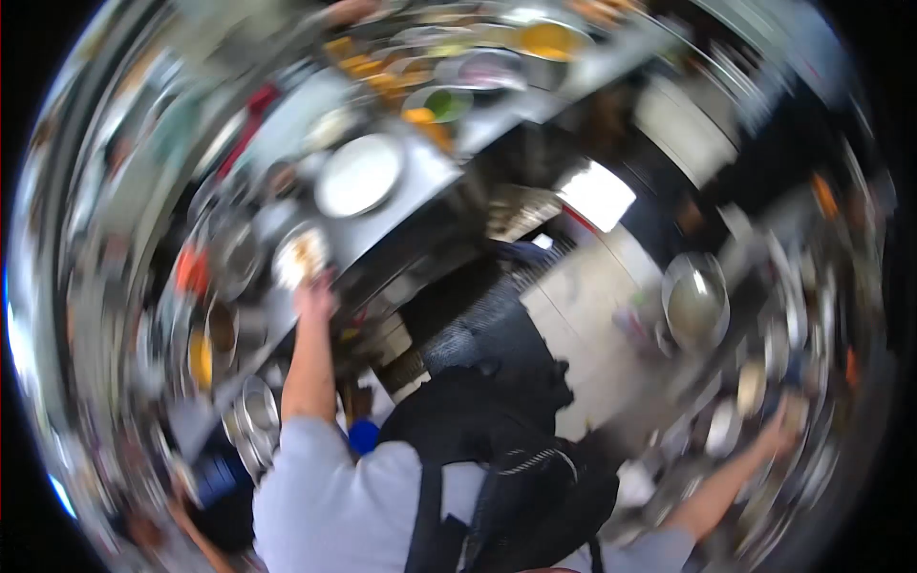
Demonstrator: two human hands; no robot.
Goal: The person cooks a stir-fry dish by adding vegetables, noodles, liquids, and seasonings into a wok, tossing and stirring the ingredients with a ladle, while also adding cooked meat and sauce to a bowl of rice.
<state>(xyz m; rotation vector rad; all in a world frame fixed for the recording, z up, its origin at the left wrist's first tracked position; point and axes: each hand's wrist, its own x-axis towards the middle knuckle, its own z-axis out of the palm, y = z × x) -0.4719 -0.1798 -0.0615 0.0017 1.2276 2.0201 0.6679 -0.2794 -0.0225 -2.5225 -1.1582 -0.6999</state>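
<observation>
My left hand (315, 294) is stretched out over the counter at the left, its fingers at the near edge of a small white plate (300, 254) with brown and orange food on it. Blur hides how the fingers meet the plate. Just beyond lies a larger, bare white plate (360, 176) on the metal counter (415, 196). Far to the right, my right hand (783, 428) reaches among bowls and containers; a small tan object (797, 409) is at its fingertips, too smeared to name.
Bowls of coloured food, including a green one (442, 103) and an orange one (547, 40), line the back counter. A large metal bowl (695, 304) stands at the right. Another person (793, 124) is at the upper right; a co-worker's arm (196, 535) shows at lower left.
</observation>
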